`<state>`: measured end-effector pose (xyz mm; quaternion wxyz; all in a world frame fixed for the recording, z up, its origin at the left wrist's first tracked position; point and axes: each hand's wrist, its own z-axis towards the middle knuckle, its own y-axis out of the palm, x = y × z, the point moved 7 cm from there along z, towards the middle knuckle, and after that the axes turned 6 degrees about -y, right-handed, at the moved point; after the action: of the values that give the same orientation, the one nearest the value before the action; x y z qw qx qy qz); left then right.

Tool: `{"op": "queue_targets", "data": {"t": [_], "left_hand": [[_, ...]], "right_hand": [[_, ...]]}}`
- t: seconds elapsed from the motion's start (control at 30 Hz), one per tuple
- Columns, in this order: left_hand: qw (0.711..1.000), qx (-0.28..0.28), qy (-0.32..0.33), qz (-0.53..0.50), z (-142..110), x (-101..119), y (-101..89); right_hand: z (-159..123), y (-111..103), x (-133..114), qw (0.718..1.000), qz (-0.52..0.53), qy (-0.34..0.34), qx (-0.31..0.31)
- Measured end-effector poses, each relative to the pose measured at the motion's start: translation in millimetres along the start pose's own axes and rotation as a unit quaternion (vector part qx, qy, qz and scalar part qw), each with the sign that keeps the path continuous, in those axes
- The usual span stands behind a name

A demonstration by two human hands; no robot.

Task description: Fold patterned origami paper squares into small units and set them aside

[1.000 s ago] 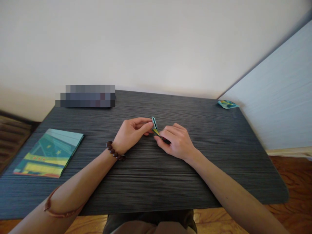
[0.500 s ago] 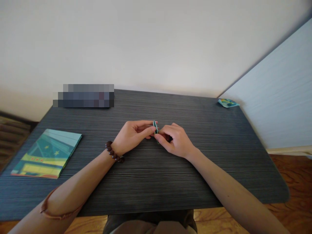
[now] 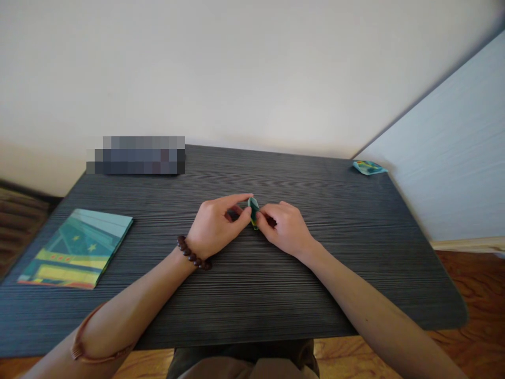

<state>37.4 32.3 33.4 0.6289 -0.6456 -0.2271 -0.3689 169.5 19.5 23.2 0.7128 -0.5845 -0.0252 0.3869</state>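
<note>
Near the middle of the dark table, a small folded piece of paper (image 3: 253,206), green with some yellow, is held between both hands. My left hand (image 3: 219,218), with a dark bead bracelet on the wrist, pinches its left side between thumb and fingers. On the right side, my right hand (image 3: 284,227) grips the paper's edge with thumb and curled index finger. The fingertips cover part of the paper, so its full shape does not show.
A stack of green and yellow printed paper sheets (image 3: 74,250) lies at the table's left. At the back right corner rests a folded paper piece (image 3: 369,168). A blurred-out object (image 3: 138,158) stands at the back left. Walls border the dark table (image 3: 244,295) behind and right.
My left hand has turned and shifted slightly right. The folded paper has rotated, showing more of its green face and a yellow lower end. My right hand has barely moved.
</note>
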Motion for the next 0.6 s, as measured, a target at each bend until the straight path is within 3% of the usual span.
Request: {"op": "queue_targets", "data": {"t": [0.13,0.33,0.6], "left_hand": [[0.995,0.025,0.02,0.099,0,6,-1.5],[0.972,-0.016,-0.007,0.232,-2,0,8.3],[0.966,-0.009,0.05,0.255,-4,4,11.4]], "right_hand": [[-1,0,0,1.0,-0.011,0.014,0.013],[-1,1,-2,0.999,-0.028,0.017,0.01],[3,-2,-2,0.996,-0.084,0.042,-0.007]]}}
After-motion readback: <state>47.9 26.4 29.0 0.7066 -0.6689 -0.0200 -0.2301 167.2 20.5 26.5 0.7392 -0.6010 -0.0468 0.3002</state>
